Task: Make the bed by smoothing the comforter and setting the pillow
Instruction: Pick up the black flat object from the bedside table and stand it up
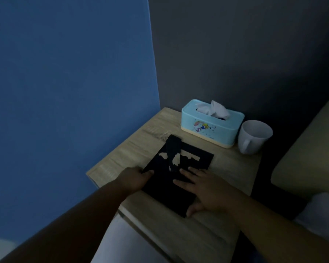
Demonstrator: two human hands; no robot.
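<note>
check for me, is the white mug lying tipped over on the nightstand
No, the white mug stands upright beside the tissue box.

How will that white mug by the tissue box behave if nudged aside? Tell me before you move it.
The white mug looks empty, so it is probably light and should slide easily on the smooth wooden nightstand. It stands close to the tissue box and near the nightstand's edge, so a hard push could tip it or send it off. It seems ceramic, likely breakable.

Both forearms bare, no sleeves visible; left hand (135,178) and right hand (203,188) without gloves.
</note>
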